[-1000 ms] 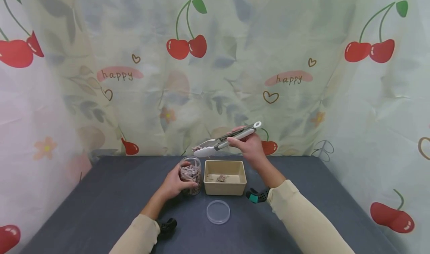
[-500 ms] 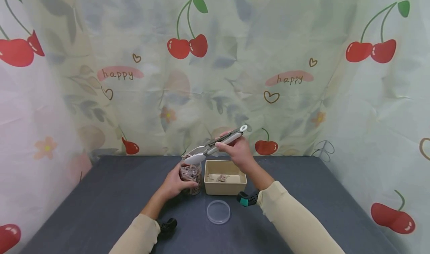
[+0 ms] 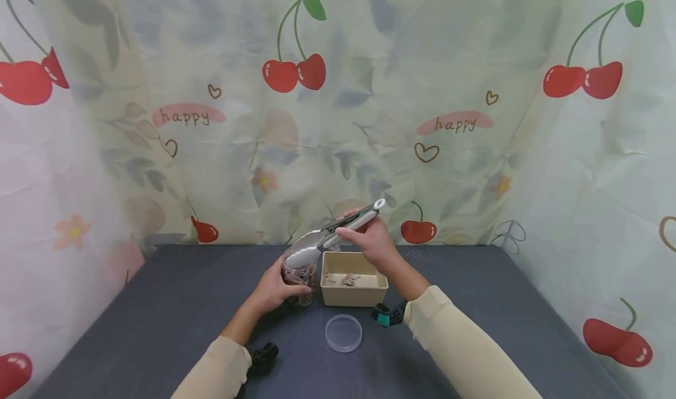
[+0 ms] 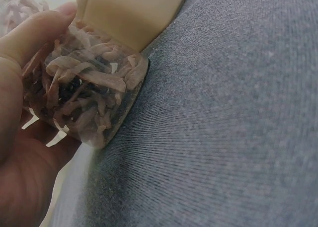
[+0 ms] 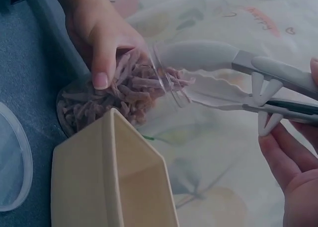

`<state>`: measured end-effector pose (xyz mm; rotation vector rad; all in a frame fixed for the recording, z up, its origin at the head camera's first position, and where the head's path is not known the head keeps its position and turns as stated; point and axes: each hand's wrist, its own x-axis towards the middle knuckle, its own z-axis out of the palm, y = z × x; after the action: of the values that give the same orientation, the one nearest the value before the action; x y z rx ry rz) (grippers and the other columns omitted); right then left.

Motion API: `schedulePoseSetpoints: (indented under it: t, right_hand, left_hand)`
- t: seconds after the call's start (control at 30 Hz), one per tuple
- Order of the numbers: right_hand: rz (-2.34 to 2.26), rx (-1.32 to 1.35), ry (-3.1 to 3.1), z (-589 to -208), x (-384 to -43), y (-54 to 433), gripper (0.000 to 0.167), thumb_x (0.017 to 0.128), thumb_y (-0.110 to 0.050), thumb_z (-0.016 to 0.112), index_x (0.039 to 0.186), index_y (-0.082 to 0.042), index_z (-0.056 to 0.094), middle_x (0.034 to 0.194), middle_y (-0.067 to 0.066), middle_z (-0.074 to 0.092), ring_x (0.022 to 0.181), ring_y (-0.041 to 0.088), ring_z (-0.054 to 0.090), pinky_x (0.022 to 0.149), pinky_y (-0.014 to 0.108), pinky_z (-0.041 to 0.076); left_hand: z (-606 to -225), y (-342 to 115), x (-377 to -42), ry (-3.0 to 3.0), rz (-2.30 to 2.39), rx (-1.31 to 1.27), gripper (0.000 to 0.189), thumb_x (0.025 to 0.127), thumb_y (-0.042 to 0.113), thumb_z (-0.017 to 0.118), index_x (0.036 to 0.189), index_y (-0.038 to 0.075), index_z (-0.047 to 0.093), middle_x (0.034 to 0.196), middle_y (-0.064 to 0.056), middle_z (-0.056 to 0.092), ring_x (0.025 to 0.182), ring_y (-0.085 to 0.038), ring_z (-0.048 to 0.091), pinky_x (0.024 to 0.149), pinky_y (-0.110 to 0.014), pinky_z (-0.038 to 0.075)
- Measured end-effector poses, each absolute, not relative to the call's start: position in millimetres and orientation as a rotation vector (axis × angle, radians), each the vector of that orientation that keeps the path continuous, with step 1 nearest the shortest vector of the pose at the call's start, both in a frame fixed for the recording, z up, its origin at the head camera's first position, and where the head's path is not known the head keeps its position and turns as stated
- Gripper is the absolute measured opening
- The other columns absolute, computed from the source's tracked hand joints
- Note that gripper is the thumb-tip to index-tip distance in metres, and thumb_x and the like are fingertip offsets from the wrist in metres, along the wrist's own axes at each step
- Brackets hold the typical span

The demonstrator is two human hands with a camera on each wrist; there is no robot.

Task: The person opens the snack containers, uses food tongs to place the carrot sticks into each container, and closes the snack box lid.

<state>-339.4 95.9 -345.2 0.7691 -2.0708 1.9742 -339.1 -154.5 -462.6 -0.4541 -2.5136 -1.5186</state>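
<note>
My left hand (image 3: 272,286) grips a clear jar (image 4: 84,83), fingers and thumb around its side. Brownish-pink dried strips (image 5: 136,85) fill much of the jar. In my right hand (image 3: 374,240) is a pair of white and grey tongs (image 3: 338,229), thumb on one arm and fingers on the other. The tongs' heads stand at the jar's mouth, a little apart, with strips between them in the right wrist view; whether they pinch any I cannot tell. Right of the jar sits a beige rectangular box (image 3: 354,296) with a few strips (image 3: 349,280) on its floor.
A round clear lid (image 3: 343,333) lies on the dark grey table (image 3: 158,317) in front of the box. Behind the table hangs a curtain (image 3: 338,152) printed with cherries. Each wrist wears a black strapped device (image 3: 389,314).
My right hand has brought the tongs left and down from above the box to the jar's mouth. The left hand and jar have stayed in place.
</note>
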Motion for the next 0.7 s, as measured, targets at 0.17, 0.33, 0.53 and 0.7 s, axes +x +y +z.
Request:
schedulePoseSetpoints:
  t: [0.17, 0.33, 0.53, 0.7]
  right_hand:
    - [1.977, 0.781, -2.056, -342, -338, 99, 0.030, 0.084, 0.002, 0.073, 0.111, 0.008, 0.058, 0.110, 0.024, 0.066, 0.091, 0.016, 0.066, 0.077, 0.028, 0.052]
    - [2.021, 0.776, -1.997, -341, -338, 102, 0.031, 0.084, 0.006, 0.071, 0.111, 0.011, 0.056, 0.108, 0.025, 0.066, 0.088, 0.014, 0.067, 0.076, 0.027, 0.053]
    - [2.034, 0.733, -1.946, -335, -337, 109, 0.032, 0.084, 0.007, 0.070, 0.111, 0.013, 0.055, 0.101, 0.018, 0.069, 0.084, 0.012, 0.066, 0.075, 0.029, 0.054]
    - [2.057, 0.696, -1.938, -330, -333, 119, 0.035, 0.084, 0.005, 0.070, 0.114, 0.014, 0.054, 0.104, 0.018, 0.068, 0.085, 0.012, 0.067, 0.076, 0.031, 0.054]
  left_hand:
    - [-463, -155, -340, -2.522, -1.516, -0.453, 0.096, 0.065, 0.024, 0.092, 0.144, 0.005, 0.040, 0.121, -0.012, 0.060, 0.109, -0.027, 0.056, 0.094, -0.045, 0.042]
    - [-464, -154, -339, -2.525, -1.519, -0.448, 0.096, 0.065, 0.023, 0.092, 0.144, 0.007, 0.040, 0.121, -0.012, 0.060, 0.108, -0.026, 0.057, 0.093, -0.044, 0.042]
    - [-463, -155, -340, -2.534, -1.500, -0.436, 0.096, 0.065, 0.025, 0.092, 0.144, 0.007, 0.041, 0.122, -0.013, 0.060, 0.109, -0.027, 0.056, 0.095, -0.045, 0.041]
    - [-463, -155, -340, -2.555, -1.471, -0.431, 0.094, 0.064, 0.027, 0.092, 0.142, 0.008, 0.042, 0.122, -0.012, 0.059, 0.110, -0.027, 0.055, 0.095, -0.045, 0.040]
